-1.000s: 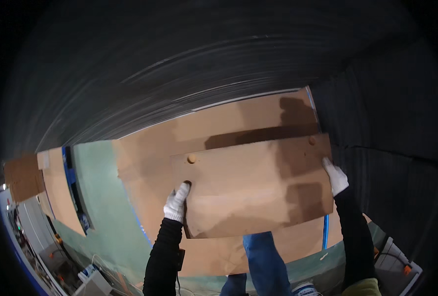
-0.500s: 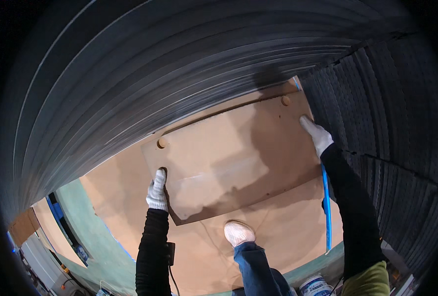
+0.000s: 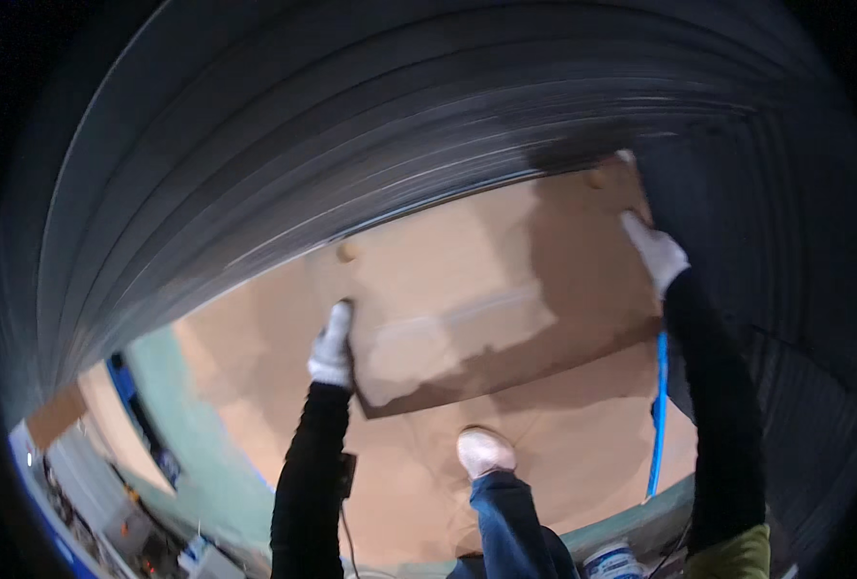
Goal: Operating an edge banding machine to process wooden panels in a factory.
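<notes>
A tan rectangular board [image 3: 448, 318] with two round holes near its far corners lies between my hands, tilted a little in view. My left hand [image 3: 331, 347], in a white glove, grips its left short edge, thumb on top. At the right short edge is my right hand [image 3: 656, 253], also gloved in white, closed on the board with its fingers hidden beneath. The board's far long edge is close against the base of a tall wall of dark layered sheets [image 3: 380, 125]. Blur hides whether the two touch.
More dark layered sheets [image 3: 737, 193] rise close on the right. Tan sheeting [image 3: 419, 511] covers the floor, with a blue strip [image 3: 659, 415] along its right side. My shoe [image 3: 486, 451] stands on it. A white bucket [image 3: 610, 560] is at the lower right, and clutter [image 3: 129, 511] lies lower left.
Both hands have carried the board farther away, so the gap at its far edge has narrowed against the dark sheets. The whole view has shifted slightly.
</notes>
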The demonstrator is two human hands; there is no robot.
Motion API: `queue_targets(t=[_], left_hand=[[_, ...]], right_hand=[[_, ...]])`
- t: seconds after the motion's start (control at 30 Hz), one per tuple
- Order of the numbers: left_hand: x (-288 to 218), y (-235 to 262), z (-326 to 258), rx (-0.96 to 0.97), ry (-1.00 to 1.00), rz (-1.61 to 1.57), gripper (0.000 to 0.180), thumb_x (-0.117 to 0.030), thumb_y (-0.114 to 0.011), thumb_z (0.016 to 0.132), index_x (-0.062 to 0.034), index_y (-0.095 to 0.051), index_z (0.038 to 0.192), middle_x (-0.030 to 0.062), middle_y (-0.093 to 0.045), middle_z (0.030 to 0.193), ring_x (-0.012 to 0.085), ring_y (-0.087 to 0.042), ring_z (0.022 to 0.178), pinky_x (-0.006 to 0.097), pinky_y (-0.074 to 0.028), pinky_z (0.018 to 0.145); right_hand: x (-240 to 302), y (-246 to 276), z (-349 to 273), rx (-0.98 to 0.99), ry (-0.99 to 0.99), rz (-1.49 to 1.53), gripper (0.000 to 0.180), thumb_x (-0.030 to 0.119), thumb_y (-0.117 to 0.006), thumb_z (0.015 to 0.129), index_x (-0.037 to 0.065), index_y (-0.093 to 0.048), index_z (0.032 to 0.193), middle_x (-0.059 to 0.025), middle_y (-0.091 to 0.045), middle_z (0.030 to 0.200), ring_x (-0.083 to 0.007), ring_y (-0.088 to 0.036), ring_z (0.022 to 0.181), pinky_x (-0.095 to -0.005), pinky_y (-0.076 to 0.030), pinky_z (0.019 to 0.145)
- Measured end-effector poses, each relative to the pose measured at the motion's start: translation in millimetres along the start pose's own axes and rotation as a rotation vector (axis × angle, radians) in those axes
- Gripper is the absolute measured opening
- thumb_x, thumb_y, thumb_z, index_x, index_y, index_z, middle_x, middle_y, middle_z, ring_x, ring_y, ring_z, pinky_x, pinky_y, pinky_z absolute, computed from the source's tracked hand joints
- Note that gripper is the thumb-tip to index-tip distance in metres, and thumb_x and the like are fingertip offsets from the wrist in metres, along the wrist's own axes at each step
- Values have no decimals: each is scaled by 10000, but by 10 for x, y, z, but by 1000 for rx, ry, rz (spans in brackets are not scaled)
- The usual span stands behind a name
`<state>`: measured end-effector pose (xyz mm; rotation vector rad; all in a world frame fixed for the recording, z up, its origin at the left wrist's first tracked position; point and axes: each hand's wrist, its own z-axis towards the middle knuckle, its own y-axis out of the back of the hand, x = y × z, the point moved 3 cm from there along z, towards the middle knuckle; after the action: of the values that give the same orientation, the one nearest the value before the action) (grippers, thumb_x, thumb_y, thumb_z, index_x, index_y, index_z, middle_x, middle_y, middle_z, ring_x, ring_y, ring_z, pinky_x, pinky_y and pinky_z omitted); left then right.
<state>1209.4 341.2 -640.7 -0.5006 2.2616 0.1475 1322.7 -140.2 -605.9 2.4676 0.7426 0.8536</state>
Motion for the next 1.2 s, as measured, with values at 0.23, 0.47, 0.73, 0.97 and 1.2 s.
queue_targets(t=[0.23, 0.47, 0.73, 0.97, 1.2], left_hand=[[11, -18, -30, -68, 30, -12, 669, -482, -716, 780, 23, -554, 1189, 82, -621, 1089, 167, -551, 955, 304, -429, 868], [-97, -18, -54, -46, 66, 314, 822, -608, -660, 766, 61, -519, 1223, 148, -611, 1133, 222, -557, 1020, 315, -413, 910], [-493, -7, -73, 12, 53, 862, 825, -706, -522, 791, 25, -582, 1169, 203, -646, 1061, 341, -582, 1042, 372, -432, 906], [-622, 68, -81, 87, -72, 1237, 877, -784, -354, 802, 2, -649, 1057, 241, -654, 962, 386, -590, 1015, 427, -458, 879], [238, 422, -899, 52, 498, -148, 813, -627, -619, 790, -80, -412, 1355, 163, -544, 1238, 315, -567, 1068, 461, -472, 887]], right_hand=[[-37, -78, -2, -66, 105, 98, 546, 401, -538, 931, -50, -545, 1238, -149, -613, 1179, -196, -551, 1120, -274, -392, 958], [-141, 262, -410, -489, 479, 272, 463, 332, -509, 960, -51, -558, 1215, -162, -605, 1187, -239, -567, 1102, -317, -421, 974], [-813, -309, -711, -42, -378, 792, 830, 586, -623, 811, 5, -409, 1364, -150, -388, 1429, -239, -410, 1283, -329, -366, 1053], [-1220, -708, -594, 45, -280, 1372, 742, 521, -552, 889, 67, -313, 1425, -101, -334, 1464, -282, -308, 1335, -420, -228, 1133], [-760, -1299, -1119, 83, -71, 1638, 643, 492, -650, 834, 118, -449, 1317, -86, -494, 1294, -237, -477, 1173, -461, -399, 1000]])
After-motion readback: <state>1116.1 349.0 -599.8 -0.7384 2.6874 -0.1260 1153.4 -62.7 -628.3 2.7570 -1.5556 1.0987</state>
